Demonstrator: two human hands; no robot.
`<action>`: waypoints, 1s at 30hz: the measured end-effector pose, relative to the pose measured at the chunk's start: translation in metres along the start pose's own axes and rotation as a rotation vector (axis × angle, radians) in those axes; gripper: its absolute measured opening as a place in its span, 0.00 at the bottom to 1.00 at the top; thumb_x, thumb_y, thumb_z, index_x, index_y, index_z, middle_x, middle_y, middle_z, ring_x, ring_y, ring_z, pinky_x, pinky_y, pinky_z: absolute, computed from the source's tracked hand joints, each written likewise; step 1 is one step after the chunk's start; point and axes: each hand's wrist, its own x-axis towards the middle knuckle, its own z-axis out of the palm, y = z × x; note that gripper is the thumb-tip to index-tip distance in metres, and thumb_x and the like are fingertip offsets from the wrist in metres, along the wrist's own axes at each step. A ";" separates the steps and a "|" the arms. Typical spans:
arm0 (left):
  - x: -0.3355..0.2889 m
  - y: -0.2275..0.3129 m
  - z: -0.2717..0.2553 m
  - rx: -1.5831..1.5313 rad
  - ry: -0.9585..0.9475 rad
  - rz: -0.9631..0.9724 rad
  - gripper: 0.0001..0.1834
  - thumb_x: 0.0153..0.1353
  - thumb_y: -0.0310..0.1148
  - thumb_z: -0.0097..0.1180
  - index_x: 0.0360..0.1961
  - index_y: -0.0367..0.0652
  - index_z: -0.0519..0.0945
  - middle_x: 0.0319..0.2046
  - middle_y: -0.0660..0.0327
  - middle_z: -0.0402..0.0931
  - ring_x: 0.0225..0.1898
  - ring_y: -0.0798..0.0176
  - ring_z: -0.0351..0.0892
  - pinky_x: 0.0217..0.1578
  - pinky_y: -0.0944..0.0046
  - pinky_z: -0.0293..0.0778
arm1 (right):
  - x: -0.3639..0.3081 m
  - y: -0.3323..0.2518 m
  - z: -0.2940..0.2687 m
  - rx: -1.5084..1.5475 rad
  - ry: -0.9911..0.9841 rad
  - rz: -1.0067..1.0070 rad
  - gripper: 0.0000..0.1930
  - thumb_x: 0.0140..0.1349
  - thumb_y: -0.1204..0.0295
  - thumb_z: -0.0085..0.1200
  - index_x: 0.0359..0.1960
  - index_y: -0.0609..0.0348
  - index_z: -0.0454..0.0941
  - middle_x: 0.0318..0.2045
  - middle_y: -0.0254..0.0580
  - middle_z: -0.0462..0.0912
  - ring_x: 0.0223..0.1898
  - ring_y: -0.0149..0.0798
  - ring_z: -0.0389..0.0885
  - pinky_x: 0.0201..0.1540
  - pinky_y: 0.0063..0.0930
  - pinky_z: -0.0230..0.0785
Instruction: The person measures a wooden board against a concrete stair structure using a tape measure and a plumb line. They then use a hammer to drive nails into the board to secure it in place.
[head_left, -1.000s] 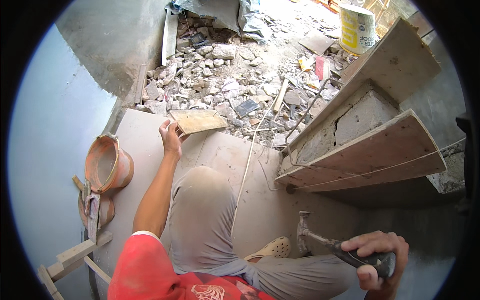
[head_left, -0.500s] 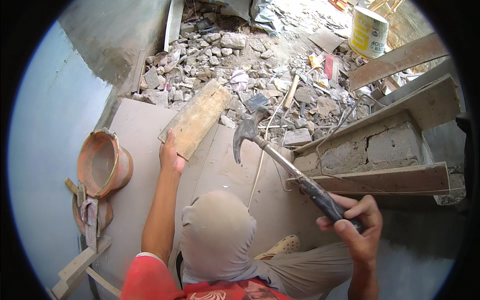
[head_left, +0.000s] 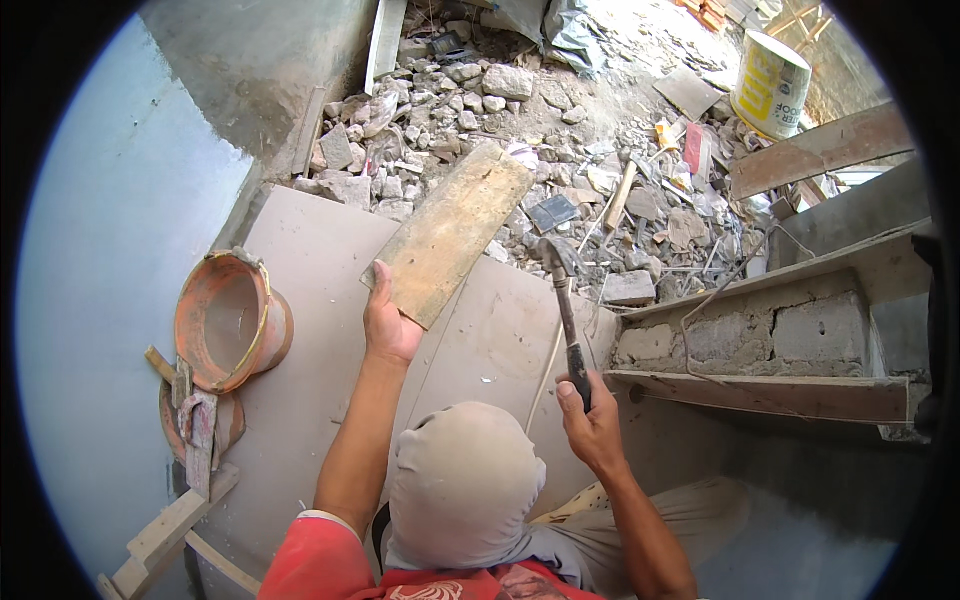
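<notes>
Left hand (head_left: pixel 388 325) grips the near end of a wooden plank (head_left: pixel 452 232), fingers wrapped on its lower edge; the plank slants up and away over the flat grey slab (head_left: pixel 320 300) toward the rubble (head_left: pixel 450 100). Right hand (head_left: pixel 590 425) is closed around the dark handle of a claw hammer (head_left: pixel 565 300), head raised just right of the plank (not touching it). Orange bucket (head_left: pixel 230 320) lies tipped at left. Concrete step (head_left: pixel 760 340) with timber formwork at right.

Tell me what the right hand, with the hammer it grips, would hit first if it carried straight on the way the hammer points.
Going by the picture, the right hand points its hammer up and away toward the rubble. Broken pieces just past the grey board's edge look like first contact, though depth is unclear.
</notes>
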 end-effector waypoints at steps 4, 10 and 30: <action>0.004 -0.010 0.012 -0.043 -0.021 -0.031 0.35 0.78 0.52 0.45 0.73 0.35 0.61 0.71 0.49 0.65 0.71 0.47 0.67 0.70 0.45 0.65 | 0.005 -0.005 0.015 0.171 -0.136 -0.002 0.17 0.75 0.57 0.54 0.42 0.63 0.77 0.24 0.31 0.75 0.26 0.24 0.71 0.29 0.24 0.64; 0.004 -0.018 0.024 -0.070 -0.028 -0.048 0.35 0.78 0.52 0.46 0.73 0.35 0.61 0.70 0.50 0.66 0.70 0.49 0.67 0.70 0.46 0.65 | 0.020 -0.028 0.029 0.063 -0.014 -0.592 0.15 0.75 0.60 0.54 0.42 0.61 0.75 0.20 0.41 0.76 0.18 0.37 0.74 0.23 0.35 0.64; -0.020 -0.026 0.011 -0.045 0.051 -0.047 0.36 0.77 0.51 0.47 0.73 0.33 0.61 0.70 0.51 0.66 0.70 0.49 0.67 0.70 0.47 0.64 | 0.041 0.007 0.031 -0.123 -0.032 -0.193 0.20 0.74 0.56 0.55 0.33 0.62 0.72 0.16 0.43 0.73 0.17 0.39 0.70 0.24 0.37 0.63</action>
